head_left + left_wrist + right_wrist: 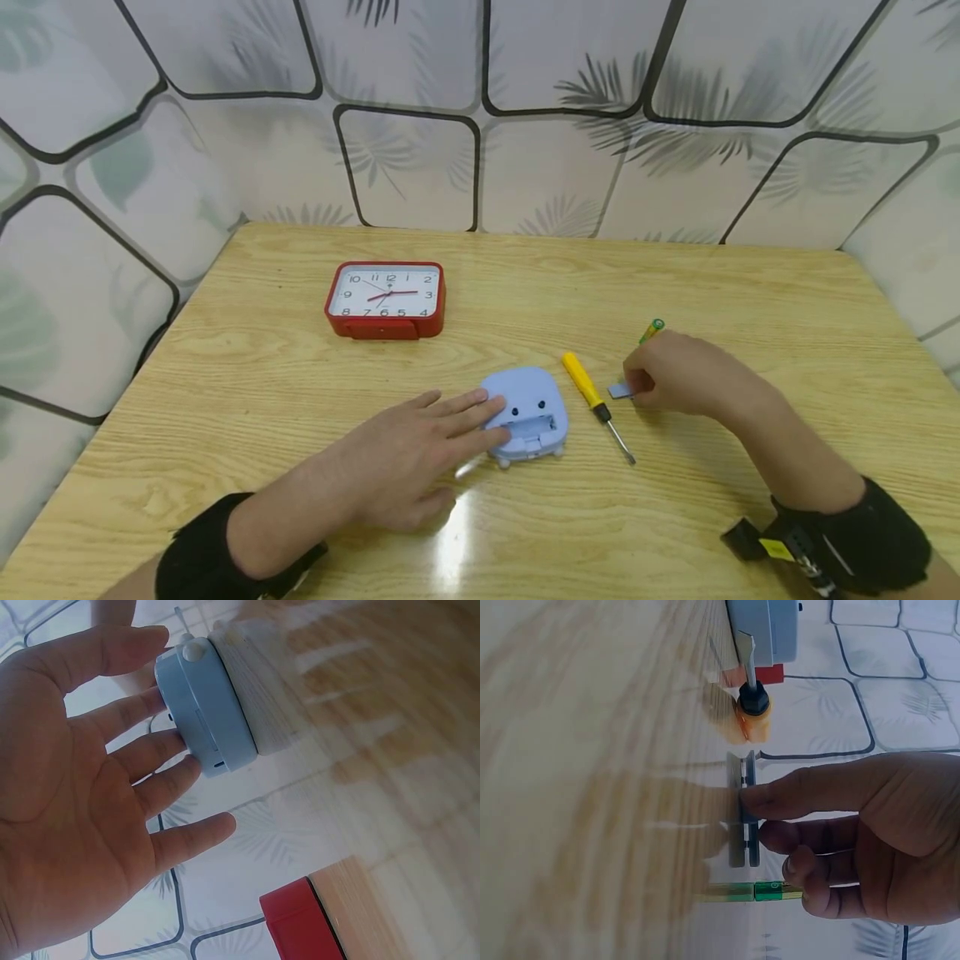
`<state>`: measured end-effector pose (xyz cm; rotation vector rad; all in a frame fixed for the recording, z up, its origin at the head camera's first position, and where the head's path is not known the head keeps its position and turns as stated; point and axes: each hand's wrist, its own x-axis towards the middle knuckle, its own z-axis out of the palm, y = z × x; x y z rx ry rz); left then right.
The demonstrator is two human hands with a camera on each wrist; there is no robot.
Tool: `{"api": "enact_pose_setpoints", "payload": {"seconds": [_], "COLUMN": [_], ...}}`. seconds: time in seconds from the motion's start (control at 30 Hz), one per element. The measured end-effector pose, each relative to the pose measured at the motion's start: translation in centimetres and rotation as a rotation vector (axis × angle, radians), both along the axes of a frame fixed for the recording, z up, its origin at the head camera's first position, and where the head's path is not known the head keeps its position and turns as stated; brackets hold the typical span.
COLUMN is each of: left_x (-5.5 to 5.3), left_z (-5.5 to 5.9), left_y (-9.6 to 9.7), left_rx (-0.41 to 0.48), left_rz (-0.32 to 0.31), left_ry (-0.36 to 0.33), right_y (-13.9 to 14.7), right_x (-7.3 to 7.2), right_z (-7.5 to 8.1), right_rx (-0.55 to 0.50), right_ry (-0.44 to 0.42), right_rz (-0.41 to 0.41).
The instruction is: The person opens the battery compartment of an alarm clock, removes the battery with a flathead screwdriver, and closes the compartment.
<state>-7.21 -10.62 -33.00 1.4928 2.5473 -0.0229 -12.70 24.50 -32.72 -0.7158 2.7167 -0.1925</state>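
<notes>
A small light-blue alarm clock [523,385] lies with its back up, showing two dark knobs, little round feet and an uncovered battery compartment. My left hand [420,454] rests its straight, spread fingers on the clock's left side; in the left wrist view the fingertips touch the blue casing [206,705]. Farther right, my right hand [686,375] pinches a flat light-blue battery cover [621,390] between thumb and fingers, low at the tabletop. Just past those fingers lies a green battery [652,330], partly hidden by the hand in the head view.
A yellow-handled screwdriver [581,379] lies between the blue clock and my right hand, its tip toward me. Back left stands a red clock [431,326] with a white dial. The wooden table [247,367] meets a patterned wall covering [408,167] at its far edge.
</notes>
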Motion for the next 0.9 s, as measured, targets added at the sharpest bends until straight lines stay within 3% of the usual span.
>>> {"api": "enact_pose_setpoints", "payload": {"seconds": [0.33,0.5,0.67,0.9], "left_x": [0.0,0.0,-0.1,-0.1], "left_z": [0.0,0.0,0.0,0.1], "left_y": [0.0,0.0,0.0,0.0], "left_rx": [-0.007,0.002,0.002,-0.002], "left_rz": [0.001,-0.007,-0.010,-0.009], "left_ry": [-0.009,0.005,0.014,0.003], "right_y": [-0.2,-0.4,-0.9,-2.1], "right_x": [0.0,0.3,0.9,1.8], "right_z": [-0.2,0.4,0.9,1.0], "right_rx": [-0.042,-0.057,-0.064,-0.163], "right_ry": [-0.008,0.023,0.090,0.254], "right_rz": [0.134,0.132,0.119,0.196]}}
